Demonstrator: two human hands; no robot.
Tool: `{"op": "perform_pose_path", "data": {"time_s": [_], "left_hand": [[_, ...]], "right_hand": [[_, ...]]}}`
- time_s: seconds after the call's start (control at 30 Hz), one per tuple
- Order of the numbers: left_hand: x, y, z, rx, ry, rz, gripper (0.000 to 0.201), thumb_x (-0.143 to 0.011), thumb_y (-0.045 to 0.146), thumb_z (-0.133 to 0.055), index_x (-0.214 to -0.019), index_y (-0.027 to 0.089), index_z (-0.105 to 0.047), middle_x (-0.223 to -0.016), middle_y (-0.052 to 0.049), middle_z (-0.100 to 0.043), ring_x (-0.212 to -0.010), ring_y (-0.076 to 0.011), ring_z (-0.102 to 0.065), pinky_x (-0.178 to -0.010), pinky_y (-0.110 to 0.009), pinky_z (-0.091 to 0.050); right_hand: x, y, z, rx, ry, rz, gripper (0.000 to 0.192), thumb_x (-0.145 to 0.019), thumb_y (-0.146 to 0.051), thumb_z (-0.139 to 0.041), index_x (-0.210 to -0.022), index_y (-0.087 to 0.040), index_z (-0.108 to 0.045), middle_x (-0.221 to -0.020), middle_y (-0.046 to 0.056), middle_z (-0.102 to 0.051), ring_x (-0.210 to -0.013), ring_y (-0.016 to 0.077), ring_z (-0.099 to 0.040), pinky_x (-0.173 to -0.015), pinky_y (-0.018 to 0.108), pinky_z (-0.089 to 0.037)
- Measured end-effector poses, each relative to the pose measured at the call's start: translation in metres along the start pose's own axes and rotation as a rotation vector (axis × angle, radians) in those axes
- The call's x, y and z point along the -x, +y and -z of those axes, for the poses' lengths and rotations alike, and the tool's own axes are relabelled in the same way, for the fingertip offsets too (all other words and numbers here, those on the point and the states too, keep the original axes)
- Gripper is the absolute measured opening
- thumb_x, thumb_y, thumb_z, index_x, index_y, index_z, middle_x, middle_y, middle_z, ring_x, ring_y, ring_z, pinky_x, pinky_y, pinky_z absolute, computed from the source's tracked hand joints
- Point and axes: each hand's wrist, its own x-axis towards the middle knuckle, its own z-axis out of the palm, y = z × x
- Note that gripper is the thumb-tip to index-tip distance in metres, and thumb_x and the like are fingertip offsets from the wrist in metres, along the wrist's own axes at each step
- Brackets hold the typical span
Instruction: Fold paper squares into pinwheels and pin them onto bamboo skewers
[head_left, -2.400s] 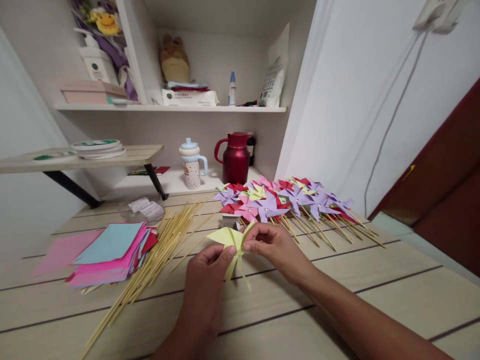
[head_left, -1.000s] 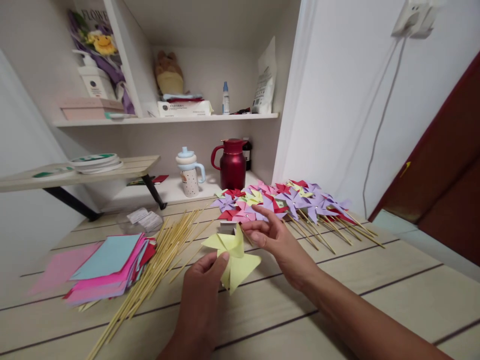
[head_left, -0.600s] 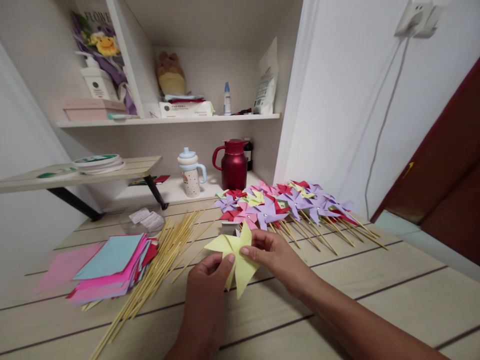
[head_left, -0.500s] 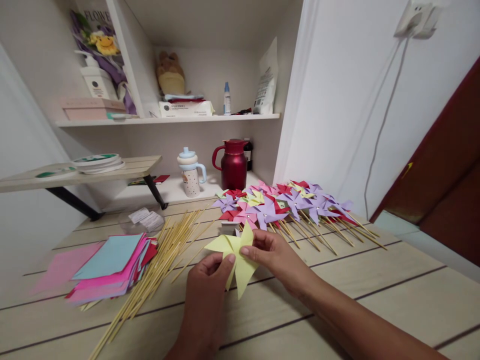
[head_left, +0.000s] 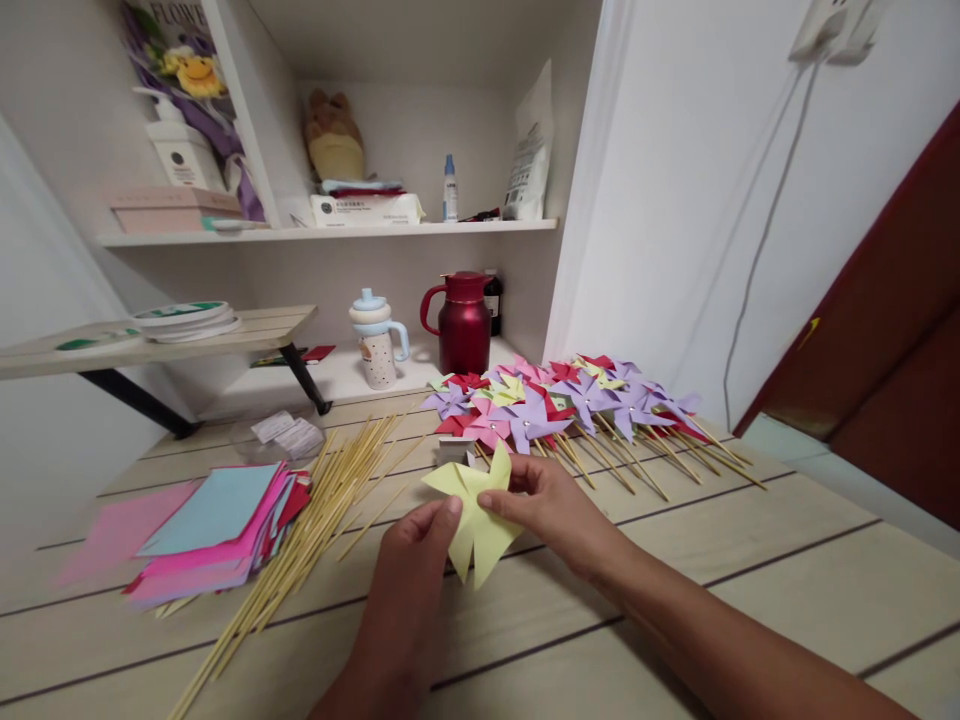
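Note:
A pale yellow paper pinwheel (head_left: 474, 522) is held up over the table between both my hands. My right hand (head_left: 544, 505) pinches it from the right, thumb on the front near the centre and fingers behind. At its left edge, my left hand (head_left: 416, 545) is closed, thumb and forefinger gripping the paper. Several finished pinwheels (head_left: 529, 422) on sticks lie in a heap just beyond, in purple, pink, red and yellow. A small grey box (head_left: 456, 450) sits behind the yellow paper, partly hidden by it.
Thin wooden sticks (head_left: 315, 540) lie in a loose bundle on the left. Beside them is a stack of coloured paper sheets (head_left: 214, 510). A clear container (head_left: 281, 437) with white packets stands behind. Farther back are a red jug (head_left: 465, 325) and a lidded cup (head_left: 377, 345).
The yellow pinwheel has turned slightly, and its lower blades sit differently. My left thumb has shifted a little left, from the centre toward the edge. The view has moved slightly.

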Motion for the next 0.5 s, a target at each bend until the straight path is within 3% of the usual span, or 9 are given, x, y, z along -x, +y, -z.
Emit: {"op": "perform_pose_path", "data": {"time_s": [0.2, 0.5], "left_hand": [[0.0062, 0.0080, -0.0039, 0.086, -0.071, 0.015, 0.048, -0.077, 0.055, -0.064, -0.102, 0.014, -0.072, -0.085, -0.010, -0.075, -0.081, -0.0248, -0.065, -0.069, -0.031, -0.047], [-0.0014, 0.0032, 0.0052, 0.186, -0.063, 0.052, 0.057, -0.078, 0.057, -0.061, -0.111, 0.011, -0.068, -0.088, -0.012, -0.074, -0.072, -0.0208, -0.065, -0.063, -0.029, -0.047]], "right_hand": [[0.0001, -0.0046, 0.0028, -0.102, -0.037, -0.060, 0.030, -0.063, -0.031, -0.080, -0.085, -0.014, -0.070, -0.076, 0.005, -0.073, -0.066, 0.0171, -0.065, -0.067, 0.030, -0.050], [0.0022, 0.0047, -0.0039, -0.019, -0.140, -0.056, 0.025, -0.067, -0.031, -0.078, -0.083, -0.014, -0.071, -0.075, 0.004, -0.070, -0.067, 0.0179, -0.064, -0.065, 0.031, -0.050]]}}
